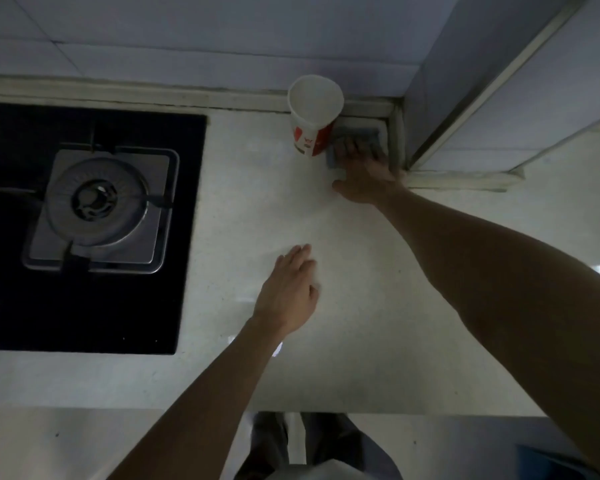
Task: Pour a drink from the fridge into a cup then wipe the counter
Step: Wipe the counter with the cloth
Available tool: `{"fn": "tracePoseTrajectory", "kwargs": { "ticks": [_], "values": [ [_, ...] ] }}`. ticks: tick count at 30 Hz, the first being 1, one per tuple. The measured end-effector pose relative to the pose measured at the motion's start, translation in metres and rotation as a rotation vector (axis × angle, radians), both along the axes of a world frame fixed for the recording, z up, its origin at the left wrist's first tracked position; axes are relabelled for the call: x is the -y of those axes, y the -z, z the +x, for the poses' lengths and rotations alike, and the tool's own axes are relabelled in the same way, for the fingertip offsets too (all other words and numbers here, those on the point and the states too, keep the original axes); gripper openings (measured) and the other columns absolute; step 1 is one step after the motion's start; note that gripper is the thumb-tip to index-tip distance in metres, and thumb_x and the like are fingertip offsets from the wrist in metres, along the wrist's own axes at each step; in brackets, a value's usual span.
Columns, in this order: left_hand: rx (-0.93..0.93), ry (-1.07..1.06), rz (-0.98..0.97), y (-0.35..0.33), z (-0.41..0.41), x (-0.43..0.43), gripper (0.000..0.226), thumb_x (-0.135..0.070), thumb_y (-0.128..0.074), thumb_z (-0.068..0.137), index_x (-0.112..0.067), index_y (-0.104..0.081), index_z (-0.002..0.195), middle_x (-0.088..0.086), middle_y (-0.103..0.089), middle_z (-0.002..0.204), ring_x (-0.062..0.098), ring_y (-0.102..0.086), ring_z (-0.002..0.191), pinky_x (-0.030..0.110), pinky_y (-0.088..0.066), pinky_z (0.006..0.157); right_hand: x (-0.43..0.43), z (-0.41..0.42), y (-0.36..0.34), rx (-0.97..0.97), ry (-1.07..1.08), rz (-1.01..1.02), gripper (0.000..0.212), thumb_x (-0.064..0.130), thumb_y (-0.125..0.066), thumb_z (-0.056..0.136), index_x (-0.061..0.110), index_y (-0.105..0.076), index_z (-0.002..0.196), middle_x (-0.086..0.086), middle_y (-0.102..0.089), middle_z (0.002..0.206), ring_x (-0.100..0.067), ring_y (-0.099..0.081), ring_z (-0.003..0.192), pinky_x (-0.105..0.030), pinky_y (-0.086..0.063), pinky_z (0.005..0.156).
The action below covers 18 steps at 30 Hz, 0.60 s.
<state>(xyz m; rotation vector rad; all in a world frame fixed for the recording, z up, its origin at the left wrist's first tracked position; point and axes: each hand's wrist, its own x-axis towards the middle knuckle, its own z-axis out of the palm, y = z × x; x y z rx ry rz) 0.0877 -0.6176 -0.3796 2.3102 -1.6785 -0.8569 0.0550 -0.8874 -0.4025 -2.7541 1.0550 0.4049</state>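
Our left hand [286, 292] lies flat on the counter [361, 306], fingers spread, holding nothing. Beyond it, right of the cup [314, 114], our right hand [364, 168] presses a grey cloth [355, 133], seemingly folded, long axis along the back wall. White with red print, the cup stands upright, mouth up.

- Right hand [364, 168] reaches far forward on a fully extended bare arm, palm down, fingers spread flat and pressing on a grey cloth [355, 136], thumb splayed out to the left
- Left hand [288, 292] sits nearer the body, palm down, fingers straight and held together, pointing forward and holding nothing
- Both forearms bare, angling inward from the lower frame
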Motion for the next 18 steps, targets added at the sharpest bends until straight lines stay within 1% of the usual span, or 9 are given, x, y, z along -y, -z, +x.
{"fn": "tracePoseTrajectory", "kwargs": {
  "ticks": [3,5,8,11,16,18],
  "values": [
    [0.013,0.034,-0.013,0.001,-0.007,-0.027,0.046,-0.021,-0.039,0.1,-0.01,-0.04,0.145,0.005,-0.015,0.164,0.019,-0.01,0.152,0.035,-0.017,0.123,-0.015,-0.005,0.001,-0.002,-0.007,0.013,0.087,0.049,-0.051,0.083,0.023,-0.008,0.154,-0.001,-0.011,0.162,-0.022,-0.007,0.149,-0.046,-0.008,0.12],
    [0.005,0.04,-0.021,0.002,-0.01,-0.043,0.047,-0.021,-0.039,0.101,-0.01,-0.04,0.146,0.005,-0.015,0.164,0.018,-0.01,0.152,0.035,-0.018,0.123,-0.028,-0.011,0.002,-0.001,-0.032,0.018,0.088,0.048,-0.053,0.084,0.02,-0.009,0.155,-0.002,-0.011,0.162,-0.022,-0.007,0.149,-0.046,-0.006,0.121],
    [0.004,0.035,-0.049,0.0,-0.012,-0.068,0.044,-0.02,-0.04,0.1,-0.01,-0.046,0.142,0.005,-0.021,0.163,0.018,-0.016,0.15,0.031,-0.024,0.121,-0.052,-0.025,0.001,0.014,-0.067,0.044,0.09,0.045,-0.056,0.084,0.019,-0.009,0.155,-0.003,-0.008,0.163,-0.021,-0.002,0.149,-0.047,-0.002,0.121],
    [0.033,0.062,-0.062,-0.004,-0.013,-0.088,0.041,-0.017,-0.041,0.096,-0.009,-0.052,0.136,0.007,-0.027,0.16,0.019,-0.022,0.147,0.028,-0.025,0.119,-0.085,-0.043,0.0,0.025,-0.071,0.073,0.09,0.043,-0.057,0.084,0.019,-0.007,0.156,-0.004,-0.005,0.163,-0.02,0.003,0.15,-0.048,0.001,0.12],
    [0.13,0.146,-0.021,-0.007,-0.018,-0.118,0.044,-0.021,-0.036,0.096,-0.01,-0.048,0.136,0.008,-0.026,0.159,0.022,-0.024,0.145,0.033,-0.02,0.119,-0.15,-0.081,-0.009,0.041,-0.054,0.115,0.091,0.042,-0.058,0.085,0.02,-0.006,0.156,-0.005,-0.001,0.164,-0.021,0.006,0.15,-0.046,0.007,0.12],
    [0.149,0.177,-0.022,-0.009,-0.024,-0.131,0.044,-0.021,-0.038,0.095,-0.01,-0.047,0.137,0.009,-0.026,0.159,0.023,-0.025,0.145,0.034,-0.019,0.119,-0.179,-0.099,-0.013,0.028,-0.038,0.134,0.09,0.042,-0.058,0.085,0.02,-0.006,0.156,-0.005,-0.001,0.164,-0.02,0.007,0.15,-0.045,0.008,0.12]
  ]
}}
